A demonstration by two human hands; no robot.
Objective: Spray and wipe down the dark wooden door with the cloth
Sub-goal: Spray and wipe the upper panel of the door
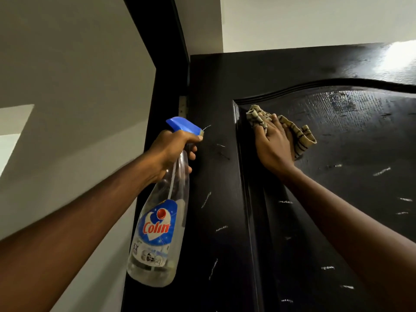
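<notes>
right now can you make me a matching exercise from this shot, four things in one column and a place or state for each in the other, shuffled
Column A
1. spray bottle
2. cloth
3. hinge
4. door

Column B
a. dark, flecked with pale streaks
b. gripped by the left hand
c. pale metal, at the door's left edge
d. pressed to the door under the right hand

Pairs: 1-b, 2-d, 3-c, 4-a

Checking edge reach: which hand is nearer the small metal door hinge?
Left. The left hand, gripping the clear spray bottle, is below the small metal hinge; the right hand presses the striped beige cloth farther right.
</notes>
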